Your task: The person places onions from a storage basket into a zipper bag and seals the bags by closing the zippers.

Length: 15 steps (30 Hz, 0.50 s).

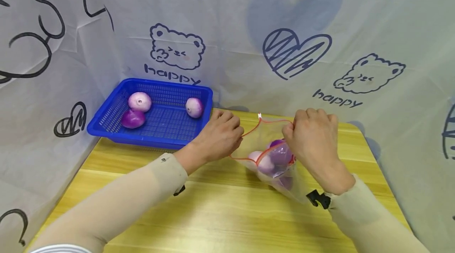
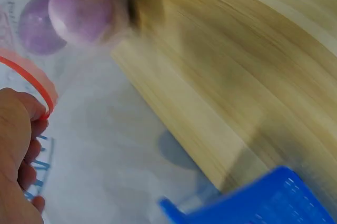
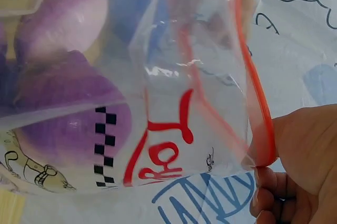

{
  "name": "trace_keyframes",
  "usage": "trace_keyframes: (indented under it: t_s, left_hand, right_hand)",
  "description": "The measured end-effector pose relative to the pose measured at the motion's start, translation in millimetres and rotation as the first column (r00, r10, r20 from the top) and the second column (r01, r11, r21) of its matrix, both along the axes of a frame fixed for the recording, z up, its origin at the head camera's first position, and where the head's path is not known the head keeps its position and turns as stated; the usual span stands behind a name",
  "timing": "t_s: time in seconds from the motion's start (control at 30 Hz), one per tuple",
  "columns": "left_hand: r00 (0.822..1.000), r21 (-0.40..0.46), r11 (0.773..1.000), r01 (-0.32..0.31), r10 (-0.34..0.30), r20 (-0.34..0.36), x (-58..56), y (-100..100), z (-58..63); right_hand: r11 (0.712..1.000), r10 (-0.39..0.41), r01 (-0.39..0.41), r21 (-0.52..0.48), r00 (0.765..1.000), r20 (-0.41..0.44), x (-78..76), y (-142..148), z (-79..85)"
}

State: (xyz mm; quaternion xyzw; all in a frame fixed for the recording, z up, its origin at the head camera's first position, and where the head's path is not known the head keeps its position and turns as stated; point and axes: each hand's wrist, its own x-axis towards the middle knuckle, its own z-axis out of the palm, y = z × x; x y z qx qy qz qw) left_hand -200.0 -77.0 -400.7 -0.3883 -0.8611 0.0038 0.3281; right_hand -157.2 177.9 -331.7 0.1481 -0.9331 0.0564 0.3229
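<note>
A clear zip bag with a red-edged mouth is held up between both hands, its mouth spread apart. Inside it sit several purple onions, seen close up as a purple onion in the right wrist view. My left hand pinches the left end of the bag's rim; in the left wrist view thumb and finger grip the red edge. My right hand pinches the opposite end of the rim. A white slider shows at the far side of the mouth.
A blue plastic basket stands at the back left of the wooden table. It holds a white-purple onion, a dark purple onion and another onion at its right. A printed cloth hangs behind the table.
</note>
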Motion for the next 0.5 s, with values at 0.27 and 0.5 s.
trace_keyframes:
  t_s: [0.27, 0.5]
  left_hand:
    - [0.991, 0.191, 0.973, -0.131, 0.130, 0.018, 15.1, 24, 19.5]
    - [0.975, 0.193, 0.958, -0.214, 0.196, 0.106, 15.9, 17, 16.5]
  right_hand:
    - [0.993, 0.103, -0.092, 0.074, 0.982, -0.159, 2.7, 1, -3.0]
    - [0.996, 0.090, -0.089, 0.014, 0.987, -0.133, 10.4, 0, 7.9]
